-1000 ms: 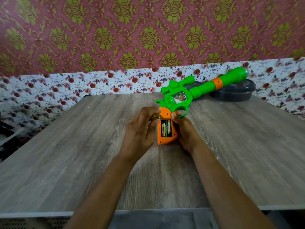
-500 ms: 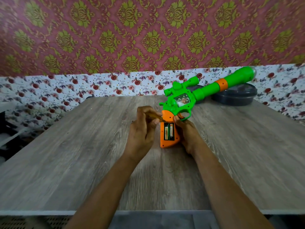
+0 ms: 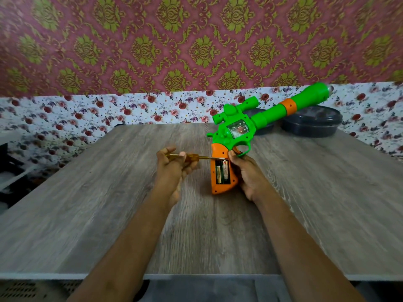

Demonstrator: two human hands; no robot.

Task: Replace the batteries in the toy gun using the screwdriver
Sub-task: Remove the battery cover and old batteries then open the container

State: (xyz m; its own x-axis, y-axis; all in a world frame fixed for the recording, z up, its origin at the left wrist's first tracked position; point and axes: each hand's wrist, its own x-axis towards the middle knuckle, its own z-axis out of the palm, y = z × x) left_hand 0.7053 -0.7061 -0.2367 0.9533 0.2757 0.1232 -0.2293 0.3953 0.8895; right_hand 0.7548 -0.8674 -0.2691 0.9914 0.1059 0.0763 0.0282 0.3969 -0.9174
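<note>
Toy gun on the wooden table, two batteries exposed in its orange grip — right hand clasps that grip, left hand wraps the amber screwdriver, tip at the grip just above the batteries — likely light, rigid plastic, best steadied at the grip

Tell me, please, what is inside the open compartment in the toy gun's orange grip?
Two batteries lie side by side in the compartment of the toy gun. The screwdriver tip, held by the left hand, reaches its upper edge. Whatever lies beneath the batteries is covered.
</note>
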